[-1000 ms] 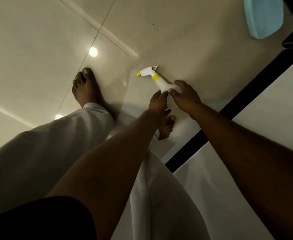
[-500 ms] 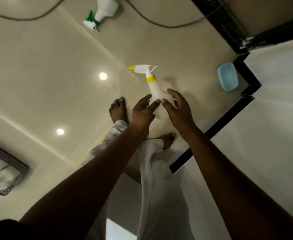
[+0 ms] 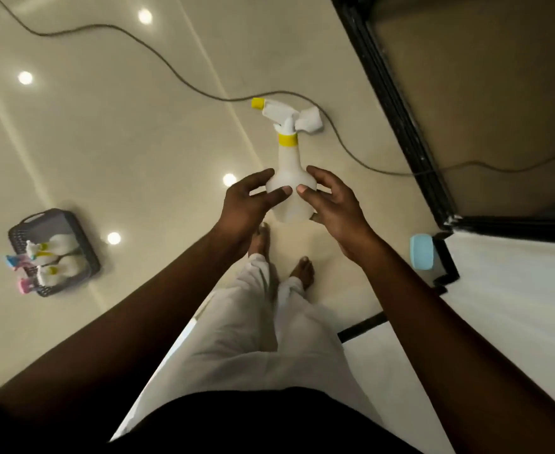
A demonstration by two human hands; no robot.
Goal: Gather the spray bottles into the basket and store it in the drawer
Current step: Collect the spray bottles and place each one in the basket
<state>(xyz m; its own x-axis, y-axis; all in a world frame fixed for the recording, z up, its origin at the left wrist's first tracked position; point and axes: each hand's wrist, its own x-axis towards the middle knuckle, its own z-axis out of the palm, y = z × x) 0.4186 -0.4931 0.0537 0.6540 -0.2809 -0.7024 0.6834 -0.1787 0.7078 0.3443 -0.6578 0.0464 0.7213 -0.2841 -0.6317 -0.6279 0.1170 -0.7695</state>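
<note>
I see a white spray bottle [image 3: 288,188] with yellow collar and nozzle tip, upright between my hands. My left hand [image 3: 248,204] and right hand [image 3: 333,204] cup its round body, thumbs on its near face.

The left hand [image 3: 248,204] and right hand [image 3: 335,208] are covering the sides and part of the base of the spray bottle [image 3: 291,165]. The left wrist is hiding part of one foot [image 3: 263,240]. The cable [image 3: 171,65] is passing behind the sprayer head and running off the top and right edges. The bottles [image 3: 56,253] lying in the basket [image 3: 83,244] are showing too small to count surely, and the blue object [image 3: 421,251] is too indistinct to identify.
</note>
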